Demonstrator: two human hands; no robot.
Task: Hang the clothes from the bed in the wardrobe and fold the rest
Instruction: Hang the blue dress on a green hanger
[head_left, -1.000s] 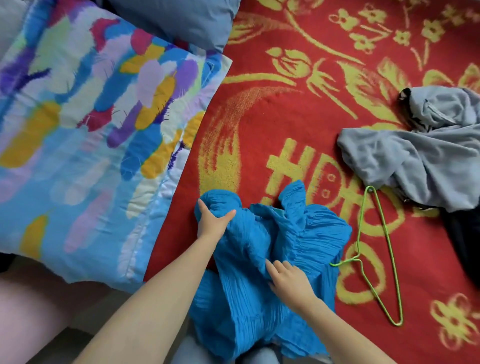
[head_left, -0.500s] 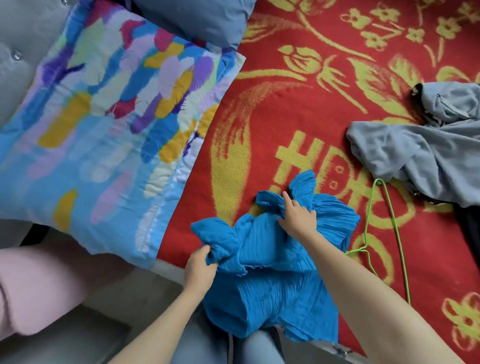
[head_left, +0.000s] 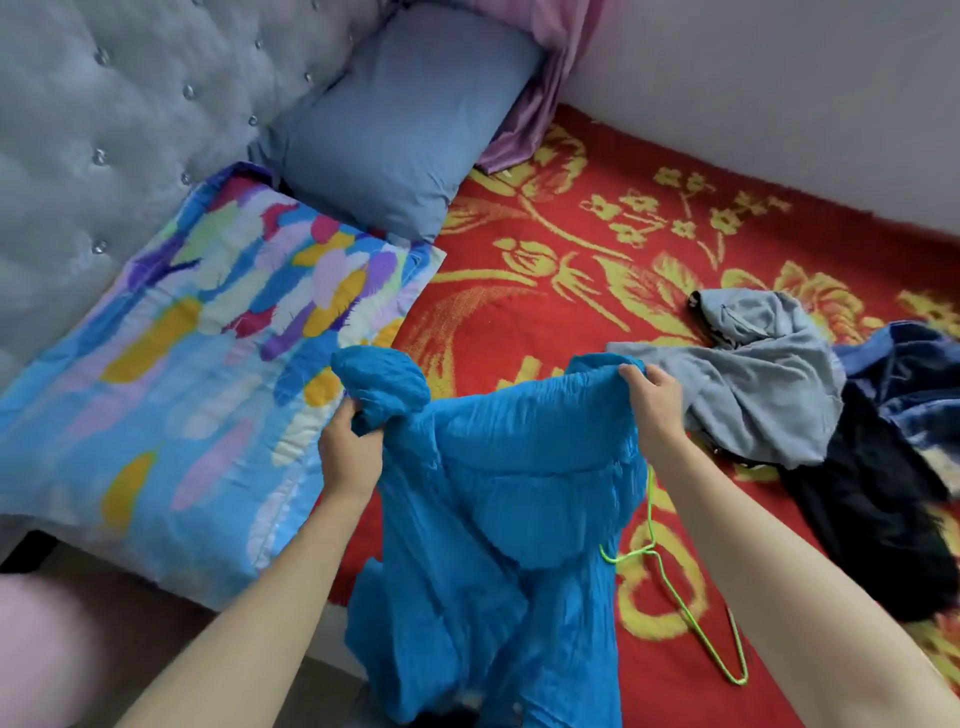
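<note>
A crinkled bright blue garment (head_left: 498, 519) hangs lifted above the bed's front edge, held up by both hands. My left hand (head_left: 345, 449) grips its bunched left top corner. My right hand (head_left: 652, 397) pinches the top edge on the right. The cloth drapes down between my forearms. A thin green wire hanger (head_left: 691, 618) lies on the red blanket, partly hidden behind the blue garment. A grey garment (head_left: 748, 384) lies crumpled to the right, with a dark navy garment (head_left: 878, 499) beside it.
The bed is covered by a red blanket with yellow flowers (head_left: 545, 291). A multicoloured pillow (head_left: 208, 374) and a blue pillow (head_left: 400, 130) lean at the grey tufted headboard (head_left: 104, 104). A white wall (head_left: 779, 93) runs along the far side.
Both hands have raised the blue garment off the bed and spread it wide by its top edge. The view has tilted up, now showing the headboard and wall.
</note>
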